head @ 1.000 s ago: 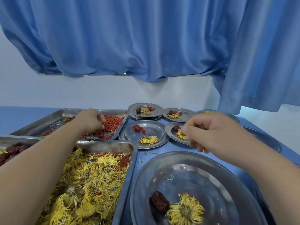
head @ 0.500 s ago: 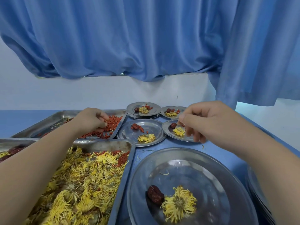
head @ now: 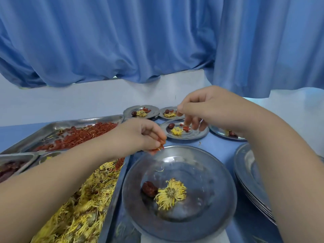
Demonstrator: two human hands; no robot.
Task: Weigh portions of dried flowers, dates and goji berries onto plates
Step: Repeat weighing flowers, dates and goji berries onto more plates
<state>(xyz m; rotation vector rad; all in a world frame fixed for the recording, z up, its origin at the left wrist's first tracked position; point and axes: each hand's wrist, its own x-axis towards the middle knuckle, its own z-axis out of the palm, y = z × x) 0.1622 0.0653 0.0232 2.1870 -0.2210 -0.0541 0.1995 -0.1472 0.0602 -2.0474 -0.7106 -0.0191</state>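
My left hand [head: 143, 135] pinches a small bunch of red goji berries [head: 158, 148] just above the far rim of the big steel plate [head: 219, 174] in front of me. That plate holds one dark date [head: 149, 189] and one yellow dried flower [head: 171, 193]. Over a small plate [head: 196, 135] farther back hangs my right hand [head: 203, 109], fingers spread downward with nothing seen between them. A date, a flower and a few goji berries [head: 186, 128] lie on this small plate.
Three steel trays stand at the left: goji berries [head: 75, 137], dried flowers [head: 78, 207], dates [head: 10, 169]. Filled small plates [head: 141, 112] sit at the back by the wall. A stack of plates [head: 249, 181] is at the right. A blue curtain hangs behind.
My left hand came off the goji tray to the near plate's far rim with berries. My right hand rose and its fingers spread; goji berries now lie on the small plate beneath it.
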